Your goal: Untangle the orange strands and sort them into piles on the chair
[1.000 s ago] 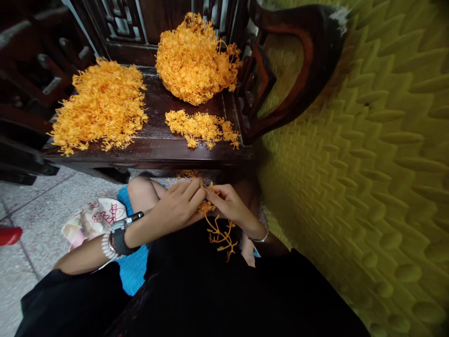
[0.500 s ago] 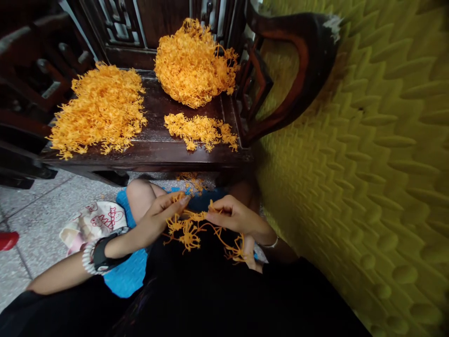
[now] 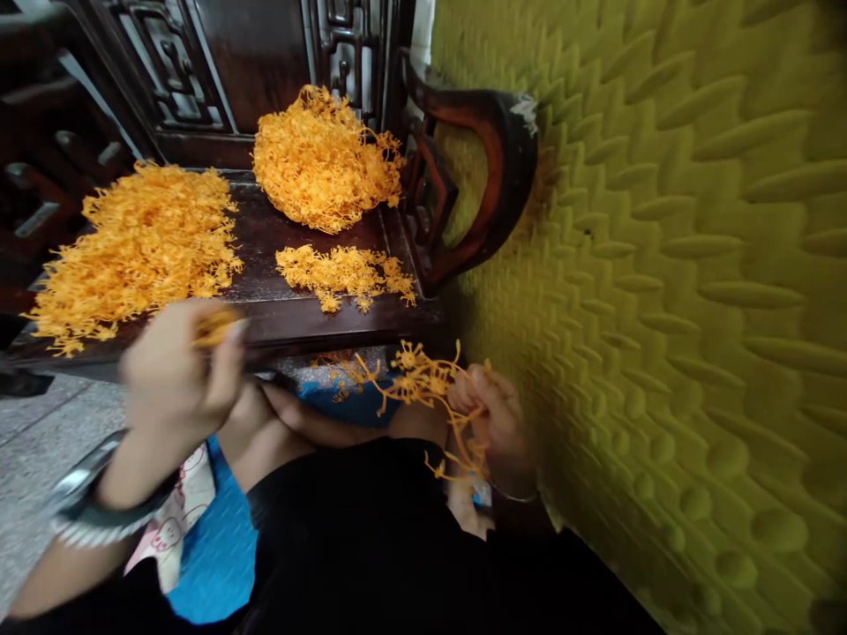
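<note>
My left hand (image 3: 182, 366), blurred by motion, is closed around a small orange plastic piece (image 3: 215, 326) in front of the chair seat's left part. My right hand (image 3: 493, 410) is closed on a branching string of orange plastic pieces (image 3: 423, 375), which spreads leftward and dangles below the fingers. Behind my left hand lies a broad heap of orange plastic pieces (image 3: 146, 242). A taller rounded pile (image 3: 324, 163) of the same pieces sits at the seat's back, with a small flat cluster (image 3: 344, 272) in front of it.
The dark wooden chair (image 3: 311, 331) has a curved armrest (image 3: 513, 168) close to the yellow textured wall (image 3: 662, 265). Below are a blue mat or stool surface (image 3: 218, 538) and a printed cloth (image 3: 176, 529). Loose orange pieces (image 3: 337, 366) lie under the seat.
My hands have moved apart. The left went up and left toward the broad heap with an orange piece; the right shifted right, keeping the branching string. The view has also shifted.
</note>
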`<state>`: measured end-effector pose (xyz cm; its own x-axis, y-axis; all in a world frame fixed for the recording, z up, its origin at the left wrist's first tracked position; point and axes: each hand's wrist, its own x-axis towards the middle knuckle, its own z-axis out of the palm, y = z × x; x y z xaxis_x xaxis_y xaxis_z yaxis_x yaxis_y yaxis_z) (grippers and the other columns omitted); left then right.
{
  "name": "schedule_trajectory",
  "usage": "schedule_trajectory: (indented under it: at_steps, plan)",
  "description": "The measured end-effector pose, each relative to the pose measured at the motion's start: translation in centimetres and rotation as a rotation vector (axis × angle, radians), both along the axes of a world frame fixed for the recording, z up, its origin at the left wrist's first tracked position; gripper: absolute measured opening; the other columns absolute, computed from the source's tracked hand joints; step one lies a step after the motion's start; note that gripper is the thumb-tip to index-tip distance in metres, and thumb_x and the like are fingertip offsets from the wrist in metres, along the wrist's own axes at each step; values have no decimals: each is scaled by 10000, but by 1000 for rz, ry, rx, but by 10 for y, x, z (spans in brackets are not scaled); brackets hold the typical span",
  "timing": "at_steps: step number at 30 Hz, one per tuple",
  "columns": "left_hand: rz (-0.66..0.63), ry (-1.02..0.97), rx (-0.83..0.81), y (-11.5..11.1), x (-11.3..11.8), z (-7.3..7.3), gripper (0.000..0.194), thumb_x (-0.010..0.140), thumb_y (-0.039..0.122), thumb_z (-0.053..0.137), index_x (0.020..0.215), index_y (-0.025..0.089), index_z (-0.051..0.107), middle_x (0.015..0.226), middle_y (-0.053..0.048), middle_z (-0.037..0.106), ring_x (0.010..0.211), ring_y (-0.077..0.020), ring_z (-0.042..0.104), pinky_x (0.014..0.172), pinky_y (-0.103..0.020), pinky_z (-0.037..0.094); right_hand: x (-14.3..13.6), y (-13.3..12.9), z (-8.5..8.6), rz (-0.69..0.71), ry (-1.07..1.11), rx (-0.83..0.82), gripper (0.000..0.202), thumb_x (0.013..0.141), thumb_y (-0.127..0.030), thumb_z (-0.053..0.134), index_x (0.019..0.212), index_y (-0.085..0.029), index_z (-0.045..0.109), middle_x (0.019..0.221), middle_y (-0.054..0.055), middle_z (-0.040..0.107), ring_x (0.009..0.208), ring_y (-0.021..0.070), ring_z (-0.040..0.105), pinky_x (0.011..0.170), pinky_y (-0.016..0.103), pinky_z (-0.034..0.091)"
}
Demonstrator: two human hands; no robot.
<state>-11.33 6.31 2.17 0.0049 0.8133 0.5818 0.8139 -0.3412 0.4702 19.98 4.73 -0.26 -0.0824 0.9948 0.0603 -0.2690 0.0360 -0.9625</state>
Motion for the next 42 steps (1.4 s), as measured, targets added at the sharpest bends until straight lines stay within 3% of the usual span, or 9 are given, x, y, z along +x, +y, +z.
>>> schedule_trajectory:
  at_steps: [3,8,14,21,25,28,35,39,42]
  plan:
    - [-12,377,-32,51,36,-7,287,940,298,392,1082,131,578,952,-139,568,905,-291,532,795,-419,452,-12,9,-7,-35,-23,36,413,891,-432,559,574,-177,487,519,-62,311,460,70,259,471,257,210]
    - [71,525,-124,125,66,-33,400,931,237,314,1220,39,506,1026,-212,543,981,-350,525,852,-453,429,-15,12,-10,2,-43,100,308,908,-457,531,810,-193,656,508,-73,315,457,75,270,465,251,195]
    - [82,525,-207,147,60,-59,423,914,308,357,1190,42,538,1089,-236,531,1066,-395,500,889,-491,415,-16,12,-15,37,-6,136,292,912,-430,539,801,-189,661,519,-70,331,451,70,276,460,246,213]
    - [-114,191,-88,124,61,-33,439,920,436,438,1230,141,538,1218,-186,510,1190,-344,447,1017,-501,358,-16,15,-19,135,48,172,303,910,-437,537,780,-190,653,529,-65,352,454,69,288,461,239,233]
    - [-550,-276,-250,74,78,1,453,966,482,312,1288,204,469,1185,-115,589,1106,-247,557,933,-405,458,-22,17,-12,156,-63,192,320,912,-449,527,769,-189,649,527,-59,377,455,76,318,453,237,252]
    - [-755,-368,-395,39,90,14,535,898,521,493,1327,208,423,1169,-102,599,984,-213,605,791,-319,508,-29,17,-6,185,-193,265,275,928,-404,515,841,-193,668,559,-41,464,496,91,412,506,241,347]
    - [-640,-212,-297,11,89,7,137,971,283,438,1033,197,524,898,-13,609,786,-114,583,723,-240,451,-39,23,-3,482,-199,209,225,858,-367,638,1000,-194,622,992,36,654,954,158,603,930,318,449]
    - [-526,-57,-211,4,85,1,260,981,300,400,762,191,487,620,35,511,564,-96,498,569,-244,373,-43,28,2,793,4,-101,335,816,-458,667,944,-159,589,816,19,649,727,114,617,708,254,504]
    - [-418,60,-5,3,82,-1,380,957,325,447,602,192,426,509,38,433,482,-99,426,489,-263,301,-54,28,6,876,6,-179,295,875,-444,595,812,-157,576,583,-49,526,460,50,456,453,181,360]
